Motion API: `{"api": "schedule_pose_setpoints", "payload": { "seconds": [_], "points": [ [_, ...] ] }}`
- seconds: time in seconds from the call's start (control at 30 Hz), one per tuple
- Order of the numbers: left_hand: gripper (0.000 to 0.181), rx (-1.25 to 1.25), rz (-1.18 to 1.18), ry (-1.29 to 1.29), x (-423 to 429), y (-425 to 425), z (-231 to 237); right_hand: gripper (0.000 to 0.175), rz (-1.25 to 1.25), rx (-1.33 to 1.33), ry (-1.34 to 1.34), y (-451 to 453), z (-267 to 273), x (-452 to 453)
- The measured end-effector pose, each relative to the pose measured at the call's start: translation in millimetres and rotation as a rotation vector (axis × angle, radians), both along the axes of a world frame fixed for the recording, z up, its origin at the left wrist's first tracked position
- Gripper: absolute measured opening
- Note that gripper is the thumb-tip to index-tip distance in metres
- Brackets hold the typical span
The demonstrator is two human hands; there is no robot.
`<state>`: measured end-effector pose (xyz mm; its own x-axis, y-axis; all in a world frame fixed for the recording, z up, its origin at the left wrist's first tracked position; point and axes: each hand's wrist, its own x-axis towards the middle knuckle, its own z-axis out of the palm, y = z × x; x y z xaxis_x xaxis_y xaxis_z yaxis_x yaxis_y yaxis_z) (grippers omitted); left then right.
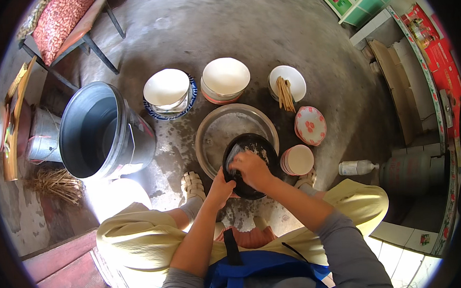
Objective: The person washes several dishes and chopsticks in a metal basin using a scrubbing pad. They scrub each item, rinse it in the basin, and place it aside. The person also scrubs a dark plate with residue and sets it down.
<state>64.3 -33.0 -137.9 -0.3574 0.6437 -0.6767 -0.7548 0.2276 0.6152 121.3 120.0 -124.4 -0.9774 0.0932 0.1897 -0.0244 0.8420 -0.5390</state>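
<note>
A black bowl or pan (251, 187) tilts over the near right part of a round metal basin (234, 110) on the floor. My left hand (221, 188) grips its near left rim. Inside it, my right hand (251, 169) is blurred against the inner wall; whether it holds a cloth or something else cannot be told. Pale bits cling to the dark inside. Beyond the basin stand stacked white bowls (226, 75), more bowls on a blue-patterned plate (166, 87), and a white bowl (295, 79) with wooden chopsticks (285, 93). Red-patterned plates (310, 125) and stacked small bowls (298, 160) lie to the right.
A large bucket (95, 130) stands at the left, near a bundle of dry stalks (58, 185). A chair (83, 32) bears a sack of peanuts (61, 26). At the right are a plastic bottle (355, 168), a gas cylinder (405, 169) and a tiled counter.
</note>
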Motion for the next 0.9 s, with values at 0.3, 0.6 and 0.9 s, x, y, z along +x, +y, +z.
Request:
{"api": "schedule_pose_setpoints", "payload": {
  "seconds": [0.3,0.6,0.9],
  "points": [
    [0.066,0.040,0.104,-0.110,12,4,1,0.024,-0.295,-0.357,0.048,-10,-22,-7],
    [0.067,0.069,0.013,-0.046,10,6,6,0.025,-0.425,-0.407,0.006,9,-18,-14],
    [0.072,0.132,0.081,-0.094,19,12,13,0.023,-0.654,-0.278,-0.010,25,-24,-21]
  ]
}}
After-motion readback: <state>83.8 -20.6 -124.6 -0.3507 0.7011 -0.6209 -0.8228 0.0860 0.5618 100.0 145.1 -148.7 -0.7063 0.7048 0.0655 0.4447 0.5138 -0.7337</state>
